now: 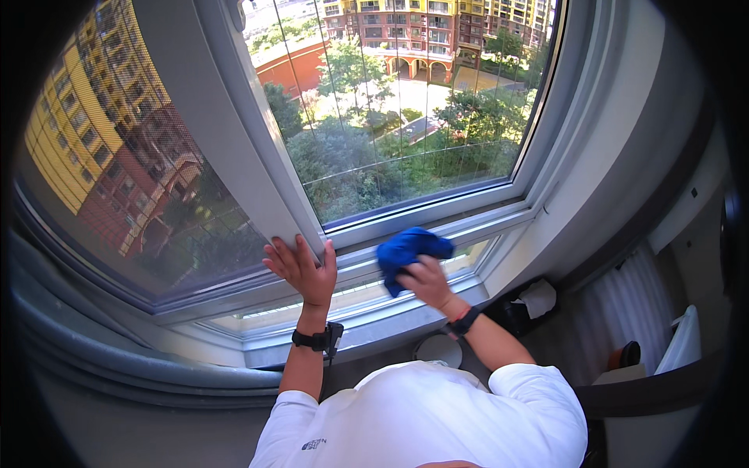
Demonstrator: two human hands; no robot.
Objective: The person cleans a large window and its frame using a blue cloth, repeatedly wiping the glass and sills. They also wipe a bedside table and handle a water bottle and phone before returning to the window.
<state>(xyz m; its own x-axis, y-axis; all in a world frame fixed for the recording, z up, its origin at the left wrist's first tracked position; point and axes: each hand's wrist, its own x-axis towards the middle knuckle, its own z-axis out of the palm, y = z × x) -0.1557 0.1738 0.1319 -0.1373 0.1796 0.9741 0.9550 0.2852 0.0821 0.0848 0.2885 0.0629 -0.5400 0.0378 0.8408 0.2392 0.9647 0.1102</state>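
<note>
My right hand (426, 279) grips a crumpled blue cloth (409, 257) in front of the lower window frame (421, 217). Both hand and cloth are a little blurred, and I cannot tell whether the cloth touches the frame. With fingers spread, my left hand (305, 270) rests against the foot of the white upright window stile (246, 140), holding nothing. Between the two hands runs the sliding window's bottom rail. Beyond the right-hand window pane (374, 158), thin vertical wires cross the view of trees and buildings.
A mesh screen (117, 146) fills the left opening. Grey curtain fabric (117, 351) hangs at the lower left. Below the window is a sill (374, 342), with a round pale object (439, 349) beneath it. White tissue (535, 297) sticks out of a dark box to the right.
</note>
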